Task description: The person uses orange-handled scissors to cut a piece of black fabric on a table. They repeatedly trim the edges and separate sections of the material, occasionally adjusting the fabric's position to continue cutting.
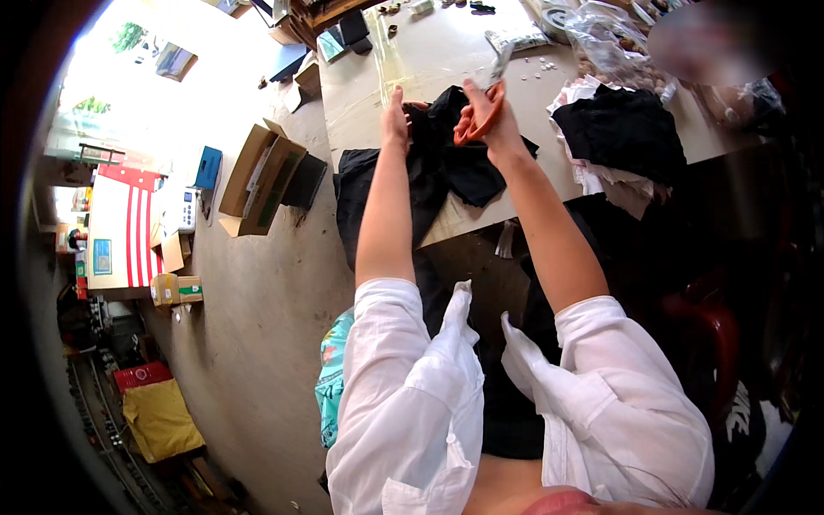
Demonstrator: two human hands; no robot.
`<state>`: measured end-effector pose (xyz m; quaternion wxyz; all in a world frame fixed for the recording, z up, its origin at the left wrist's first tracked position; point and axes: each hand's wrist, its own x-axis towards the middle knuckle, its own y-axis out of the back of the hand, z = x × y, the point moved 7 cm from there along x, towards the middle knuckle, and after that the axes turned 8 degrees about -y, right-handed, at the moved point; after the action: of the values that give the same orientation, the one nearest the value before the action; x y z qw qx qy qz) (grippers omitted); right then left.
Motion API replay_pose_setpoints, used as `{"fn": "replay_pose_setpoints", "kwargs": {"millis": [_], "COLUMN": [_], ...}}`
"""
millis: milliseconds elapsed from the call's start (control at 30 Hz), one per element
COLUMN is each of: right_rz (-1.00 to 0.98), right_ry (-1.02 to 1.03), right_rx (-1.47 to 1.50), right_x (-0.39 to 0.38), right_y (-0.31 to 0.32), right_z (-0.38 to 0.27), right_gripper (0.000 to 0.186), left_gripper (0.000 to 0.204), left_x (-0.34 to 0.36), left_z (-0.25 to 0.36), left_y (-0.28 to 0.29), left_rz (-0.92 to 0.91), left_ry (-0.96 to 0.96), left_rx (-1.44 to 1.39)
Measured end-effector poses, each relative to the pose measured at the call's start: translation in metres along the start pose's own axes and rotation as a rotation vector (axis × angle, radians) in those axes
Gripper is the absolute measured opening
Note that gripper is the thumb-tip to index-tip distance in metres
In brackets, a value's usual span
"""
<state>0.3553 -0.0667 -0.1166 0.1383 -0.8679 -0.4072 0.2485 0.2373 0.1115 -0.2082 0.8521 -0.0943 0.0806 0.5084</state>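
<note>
My right hand (486,118) is closed round the orange handles of a pair of scissors (468,130). Their blades point up and away over the table and look smeared by motion. Black cloth (470,172) lies bunched under and between my hands, on the table's near edge. At the cloth's left part is my left hand (398,120), thumb raised and fingers apart from it, with nothing visible gripped. Part of the black cloth (378,193) hangs down over the edge below my left forearm.
On the table (352,107), a pile of black and pale cloth (622,129) lies to the right, near clear plastic bags (609,39). Small white bits (539,64) are scattered beyond the scissors. An open cardboard box (257,184) stands on the floor (257,300) at left.
</note>
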Motion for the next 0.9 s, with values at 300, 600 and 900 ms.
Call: {"fn": "replay_pose_setpoints", "kwargs": {"millis": [300, 600, 900], "right_rz": [0.155, 0.060, 0.100], "right_ry": [0.352, 0.324, 0.327], "right_rx": [0.193, 0.272, 0.331], "right_x": [-0.028, -0.037, -0.039], "right_y": [0.045, 0.053, 0.070], "right_z": [-0.080, -0.102, -0.109], "right_gripper": [0.033, 0.036, 0.034], "left_gripper": [0.077, 0.020, 0.017], "left_x": [0.015, 0.013, 0.003], "left_z": [0.017, 0.062, 0.147], "left_y": [-0.020, -0.078, -0.089], "left_rz": [-0.241, -0.537, -0.461], "left_ry": [0.294, 0.217, -0.008], "left_rx": [0.812, 0.624, 0.387]}}
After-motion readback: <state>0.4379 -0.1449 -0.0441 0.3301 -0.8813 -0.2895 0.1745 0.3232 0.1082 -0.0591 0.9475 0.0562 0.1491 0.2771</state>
